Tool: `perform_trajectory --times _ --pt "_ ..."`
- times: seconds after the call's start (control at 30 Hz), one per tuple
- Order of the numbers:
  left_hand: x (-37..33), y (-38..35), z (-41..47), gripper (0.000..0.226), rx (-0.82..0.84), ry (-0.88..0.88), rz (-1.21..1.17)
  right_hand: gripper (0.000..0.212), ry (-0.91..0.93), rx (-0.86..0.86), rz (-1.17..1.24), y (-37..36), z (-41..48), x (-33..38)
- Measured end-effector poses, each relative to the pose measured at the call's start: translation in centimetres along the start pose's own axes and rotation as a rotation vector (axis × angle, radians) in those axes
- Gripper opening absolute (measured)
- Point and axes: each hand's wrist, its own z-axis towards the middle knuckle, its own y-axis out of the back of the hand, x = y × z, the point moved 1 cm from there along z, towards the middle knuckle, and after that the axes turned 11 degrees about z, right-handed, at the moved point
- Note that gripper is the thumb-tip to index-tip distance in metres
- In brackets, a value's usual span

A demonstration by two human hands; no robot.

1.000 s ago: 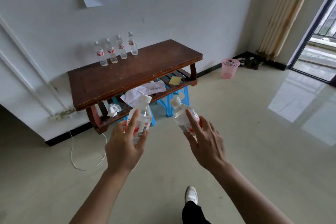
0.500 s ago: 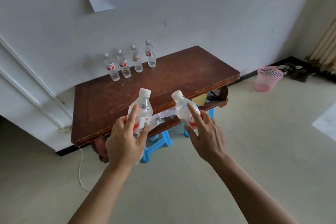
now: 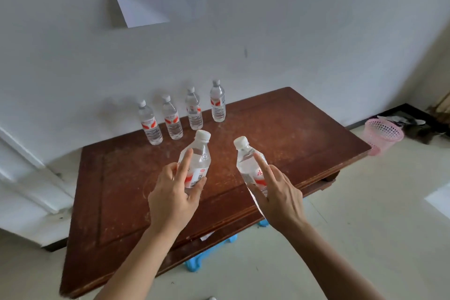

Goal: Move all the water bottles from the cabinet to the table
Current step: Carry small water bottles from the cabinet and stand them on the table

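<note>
Brown desk (image 3: 292,129), mid-frame: four water bottles (image 3: 194,111) standing upper centre. Left grip (image 3: 173,198) clasps fifth bottle (image 3: 201,153), right grip (image 3: 280,198) clasps sixth bottle (image 3: 244,161), both above desk, not yet set down. Cabinet out of view.

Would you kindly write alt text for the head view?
The left hand holds one water bottle and the right hand a second bottle over a wooden table; four more bottles stand in a row by the wall.

My left bottle (image 3: 202,153) and right bottle (image 3: 246,163) are showing clear plastic, white caps, red-and-white labels. The table (image 3: 292,134) is gleaming reddish-brown.
</note>
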Motion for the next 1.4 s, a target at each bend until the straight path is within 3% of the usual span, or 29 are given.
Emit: perform_trajectory --times 0.23,0.57,0.73,1.0,1.4 --pt "1.2 -6.5 9.8 0.076 0.043 -0.023 -0.075 0.069 -0.111 -0.051 -0.052 -2.6 9.2 -3.3" --pt "-0.9 -18.2 19.2 0.091 0.174 0.101 -0.088 0.067 -0.195 -0.029 0.077 -5.7 22.1 -12.6" --pt "-3.2 -24.2 25.2 0.092 0.211 0.194 -0.096 0.08 -0.286 0.008 0.155 -7.2 30.1 -18.3" --pt "-5.5 -30.7 31.6 0.084 0.208 0.24 -0.179 0.079 -0.245 0.066 0.285 -10.6 41.5 -23.0" --pt "-9.5 -38.0 37.0 0.083 0.222 0.32 -0.284 0.076 -0.399 0.044 0.432 -12.0 45.8 -27.7"
